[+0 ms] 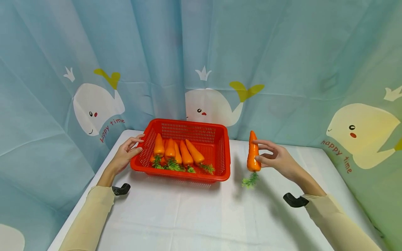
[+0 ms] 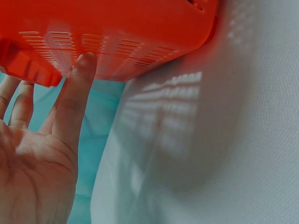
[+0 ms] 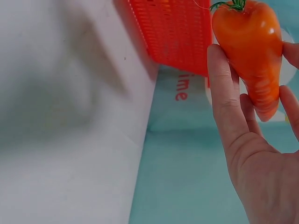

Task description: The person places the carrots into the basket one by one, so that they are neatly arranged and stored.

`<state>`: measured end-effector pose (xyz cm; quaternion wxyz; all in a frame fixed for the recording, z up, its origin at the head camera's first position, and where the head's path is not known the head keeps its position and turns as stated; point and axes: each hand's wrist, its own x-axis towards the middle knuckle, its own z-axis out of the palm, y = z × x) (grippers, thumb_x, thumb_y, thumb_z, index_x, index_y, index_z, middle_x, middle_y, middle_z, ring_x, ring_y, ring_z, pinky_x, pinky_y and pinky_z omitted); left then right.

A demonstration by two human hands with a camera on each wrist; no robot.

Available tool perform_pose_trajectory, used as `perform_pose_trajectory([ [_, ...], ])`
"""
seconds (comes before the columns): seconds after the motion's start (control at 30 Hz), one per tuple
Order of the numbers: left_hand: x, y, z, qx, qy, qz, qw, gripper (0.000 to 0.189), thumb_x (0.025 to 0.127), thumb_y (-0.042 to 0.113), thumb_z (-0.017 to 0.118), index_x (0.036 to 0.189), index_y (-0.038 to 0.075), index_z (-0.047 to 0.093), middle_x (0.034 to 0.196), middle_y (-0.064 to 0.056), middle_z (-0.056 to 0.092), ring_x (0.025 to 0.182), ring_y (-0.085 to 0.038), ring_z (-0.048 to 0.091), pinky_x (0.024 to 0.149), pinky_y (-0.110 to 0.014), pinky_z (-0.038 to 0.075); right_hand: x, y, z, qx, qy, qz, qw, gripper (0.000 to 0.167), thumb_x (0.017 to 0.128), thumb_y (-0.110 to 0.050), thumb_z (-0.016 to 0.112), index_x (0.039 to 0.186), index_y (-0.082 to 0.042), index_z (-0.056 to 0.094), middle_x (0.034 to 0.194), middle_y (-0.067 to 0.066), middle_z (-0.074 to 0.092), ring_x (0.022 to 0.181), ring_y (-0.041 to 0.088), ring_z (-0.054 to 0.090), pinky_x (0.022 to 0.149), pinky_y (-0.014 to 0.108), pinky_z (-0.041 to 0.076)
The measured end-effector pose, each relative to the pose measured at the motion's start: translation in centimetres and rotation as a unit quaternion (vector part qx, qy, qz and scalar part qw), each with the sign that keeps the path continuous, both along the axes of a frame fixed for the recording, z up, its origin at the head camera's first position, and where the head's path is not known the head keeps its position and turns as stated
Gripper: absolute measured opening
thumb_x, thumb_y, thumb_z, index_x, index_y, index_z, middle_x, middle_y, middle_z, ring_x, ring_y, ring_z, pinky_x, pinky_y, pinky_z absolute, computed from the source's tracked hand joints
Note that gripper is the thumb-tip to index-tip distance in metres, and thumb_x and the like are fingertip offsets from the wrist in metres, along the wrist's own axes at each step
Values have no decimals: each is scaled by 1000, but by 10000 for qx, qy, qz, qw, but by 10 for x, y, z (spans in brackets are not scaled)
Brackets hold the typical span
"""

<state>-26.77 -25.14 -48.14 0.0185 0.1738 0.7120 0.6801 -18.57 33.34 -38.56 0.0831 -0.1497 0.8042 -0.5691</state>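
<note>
An orange carrot (image 1: 253,156) with green leafy tops is pinched between the thumb and fingers of my right hand (image 1: 276,161). It hangs above the table, tip up and leaves down, to the right of the red basket (image 1: 180,177). In the right wrist view, fingers lie on both sides of the carrot (image 3: 250,51). Several more carrots (image 1: 186,154) lie in the basket, mostly with tips toward the back. My left hand (image 1: 123,156) is at the basket's left edge, fingers extended along the rim. In the left wrist view, its thumb (image 2: 74,102) touches the slotted wall (image 2: 126,51).
A white cloth covers the table (image 1: 176,212). Behind and beside it hangs a blue-green curtain (image 1: 276,69) printed with whales. A black wrist mount (image 1: 121,189) sticks out at the left sleeve, another wrist mount (image 1: 295,200) at the right.
</note>
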Motion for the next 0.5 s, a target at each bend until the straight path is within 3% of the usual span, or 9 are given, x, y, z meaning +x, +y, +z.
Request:
perform_pose_trajectory([
  [0.27,-1,0,0,-50,-22,50,10000,28,103,5,59,128,-4,51,165,-15,32,153,-38,24,100,-18,48,-12,-15,17,213,-92,187,9996,60,97,-15,73,151,-14,47,146,19,48,107,24,70,84,41,61],
  [0.5,-1,0,0,27,25,0,10000,29,103,3,58,128,-8,49,164,-18,31,153,-38,22,100,-17,48,-36,-41,36,468,-45,669,9967,58,95,-17,75,149,-16,52,140,20,52,108,29,71,82,45,62],
])
